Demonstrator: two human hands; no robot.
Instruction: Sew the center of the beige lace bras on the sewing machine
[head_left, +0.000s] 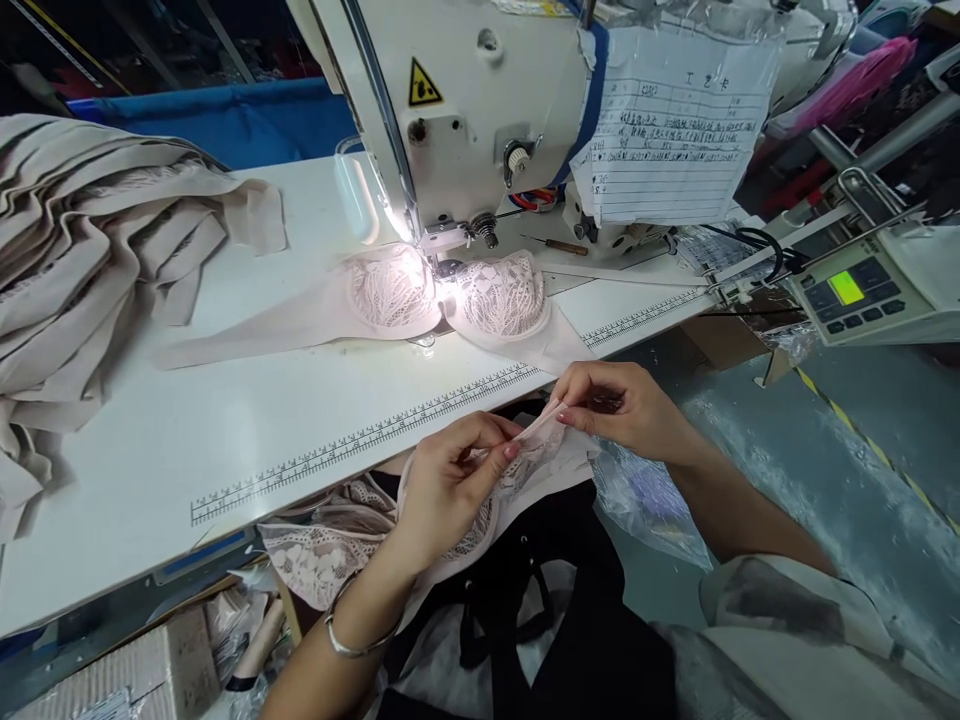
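In front of the table edge, my left hand (457,475) and my right hand (619,410) both pinch the edge of a pale pink lace bra (525,470). Its edge is stretched between my fingertips, and the rest hangs over my lap. Part of it is hidden behind my left hand. A second pale pink bra (499,300) lies flat on the table, its middle beneath the needle area of the white sewing machine (480,110). One wing of that bra stretches left; the other reaches toward my right hand.
A heap of beige fabric pieces (97,230) covers the table's left end. A printed ruler (360,440) runs along the front edge. A small awl-like tool (564,246) lies behind the bra. The control panel (847,290) is at right; a box (142,670) stands below left.
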